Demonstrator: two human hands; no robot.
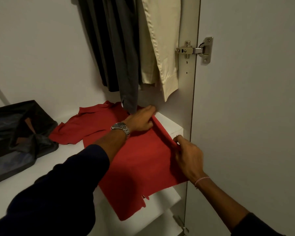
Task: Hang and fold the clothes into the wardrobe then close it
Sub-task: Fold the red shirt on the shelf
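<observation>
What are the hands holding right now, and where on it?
Both hands grip the red shirt along its right side edge: the left hand further in on it, the right hand nearer the shelf front.

A wristwatch (pixel 121 127) circles one wrist; a pale thread bracelet (pixel 201 180) circles the other.

Red shirt (pixel 136 160) on white shelf (pixel 71 154), dark grey garment (pixel 112 48), cream garment (pixel 162 45), black box (pixel 15 133).
</observation>
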